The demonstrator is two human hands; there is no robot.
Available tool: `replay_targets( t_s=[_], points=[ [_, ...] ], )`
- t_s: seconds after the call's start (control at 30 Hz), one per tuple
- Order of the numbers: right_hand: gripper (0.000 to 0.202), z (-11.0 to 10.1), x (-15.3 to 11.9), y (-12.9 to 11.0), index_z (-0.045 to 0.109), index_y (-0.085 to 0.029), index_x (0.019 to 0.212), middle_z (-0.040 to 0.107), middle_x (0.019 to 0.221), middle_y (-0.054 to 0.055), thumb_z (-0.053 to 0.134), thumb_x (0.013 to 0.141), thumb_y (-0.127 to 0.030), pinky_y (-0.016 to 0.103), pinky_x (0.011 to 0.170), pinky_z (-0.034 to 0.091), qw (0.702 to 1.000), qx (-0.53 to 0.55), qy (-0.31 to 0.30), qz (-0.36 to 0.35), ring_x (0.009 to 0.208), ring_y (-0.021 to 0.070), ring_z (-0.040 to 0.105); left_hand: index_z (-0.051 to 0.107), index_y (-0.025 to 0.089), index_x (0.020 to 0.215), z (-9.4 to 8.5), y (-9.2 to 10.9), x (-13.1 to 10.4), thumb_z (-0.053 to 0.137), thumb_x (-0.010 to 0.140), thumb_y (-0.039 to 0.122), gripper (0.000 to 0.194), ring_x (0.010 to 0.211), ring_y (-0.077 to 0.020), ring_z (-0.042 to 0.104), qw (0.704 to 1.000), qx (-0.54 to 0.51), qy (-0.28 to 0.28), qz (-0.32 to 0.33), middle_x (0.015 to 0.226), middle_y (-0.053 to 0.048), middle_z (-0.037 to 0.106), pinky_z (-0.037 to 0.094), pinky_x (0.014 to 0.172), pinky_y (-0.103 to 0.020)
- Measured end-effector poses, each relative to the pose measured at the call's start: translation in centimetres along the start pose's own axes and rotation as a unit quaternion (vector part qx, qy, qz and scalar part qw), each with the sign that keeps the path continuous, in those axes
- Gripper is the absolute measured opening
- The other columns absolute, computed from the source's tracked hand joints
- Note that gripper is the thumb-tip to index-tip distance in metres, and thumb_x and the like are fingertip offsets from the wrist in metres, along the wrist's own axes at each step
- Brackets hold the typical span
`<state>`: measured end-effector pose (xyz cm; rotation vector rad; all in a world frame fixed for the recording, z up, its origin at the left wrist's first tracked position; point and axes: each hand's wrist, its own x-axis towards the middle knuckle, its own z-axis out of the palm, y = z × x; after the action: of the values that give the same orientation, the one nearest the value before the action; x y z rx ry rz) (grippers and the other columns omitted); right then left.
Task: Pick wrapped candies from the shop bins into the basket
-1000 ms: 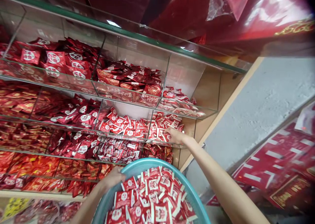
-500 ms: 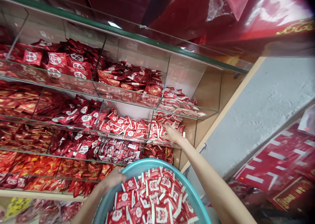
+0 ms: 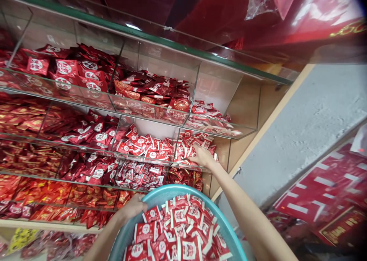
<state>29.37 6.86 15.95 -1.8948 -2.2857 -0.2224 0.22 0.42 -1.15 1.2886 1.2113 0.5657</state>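
Red and white foil sachets point(image 3: 174, 230) heaped high in a round teal plastic basin point(image 3: 229, 234), held near the bottom of the view. Left hand point(image 3: 132, 208) hooked over the basin's far rim, fingers curled on the edge, so closed around the plastic. Right hand point(image 3: 204, 156) stretched forward to the rightmost compartment of a clear acrylic shelf point(image 3: 183, 165), palm down on a pile of matching small red and white sachets point(image 3: 186, 148). Fingers buried among the packets; cannot tell whether anything is pinched or merely pressed flat.

Risks, as judged from here:
- Basin carried by one hand only and piled above the rim, so any tilt likely to spill packets over the near edge.
- Shelf pile reaching the low clear front lip, so a sweep or push by the right hand apt to send sachets over it to the tier below.
- Neighbouring compartment point(image 3: 143, 146) filled with similar packets right beside the divider; easy to mix the two sorts.
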Motion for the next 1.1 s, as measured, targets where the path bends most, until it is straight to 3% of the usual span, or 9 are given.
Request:
replay_targets(
  t_s=[0.4,0.67,0.83,1.1],
  points=[
    [0.048,-0.3,0.6,-2.0,0.049,-0.014,0.111,0.058,0.113,0.019,0.064,0.072,-0.038,0.037,0.077,0.043,0.998,-0.060,-0.009,-0.012,0.098,0.0298,0.059,0.045,0.012,0.056,-0.1,0.0,0.3,0.043,0.042,0.018,0.015,0.045,-0.0074,0.031,1.000,0.014,0.002,-0.001,0.049,0.001,0.039,0.022,0.043,-0.020],
    [0.034,-1.4,-0.1,-0.9,0.050,-0.018,0.103,0.061,0.108,0.012,0.056,0.076,-0.038,0.031,0.071,0.040,0.998,-0.052,0.008,-0.026,0.094,0.0250,0.059,0.048,0.011,0.061,-0.2,-0.4,0.4,0.044,0.044,0.017,0.018,0.044,-0.0071,0.031,1.000,0.003,-0.013,0.005,0.051,0.000,0.041,0.022,0.043,-0.020],
    [0.037,-1.6,0.8,-1.4,0.049,-0.018,0.103,0.060,0.105,0.010,0.053,0.077,-0.043,0.028,0.069,0.038,0.997,0.008,0.048,-0.066,0.091,0.0226,0.057,0.047,0.011,0.060,-0.1,-0.5,0.7,0.044,0.042,0.016,0.018,0.043,-0.0073,0.032,1.000,-0.007,-0.007,-0.003,0.050,0.000,0.041,0.022,0.043,-0.020],
    [0.046,-1.0,1.8,-2.9,0.045,-0.020,0.114,0.047,0.120,0.010,0.058,0.072,-0.035,0.030,0.070,0.042,0.991,-0.035,-0.002,-0.130,0.092,0.0229,0.057,0.050,0.010,0.060,0.0,0.1,0.1,0.045,0.042,0.015,0.019,0.044,-0.0079,0.035,1.000,-0.012,-0.007,-0.011,0.050,0.000,0.044,0.023,0.043,-0.020]
  ],
)
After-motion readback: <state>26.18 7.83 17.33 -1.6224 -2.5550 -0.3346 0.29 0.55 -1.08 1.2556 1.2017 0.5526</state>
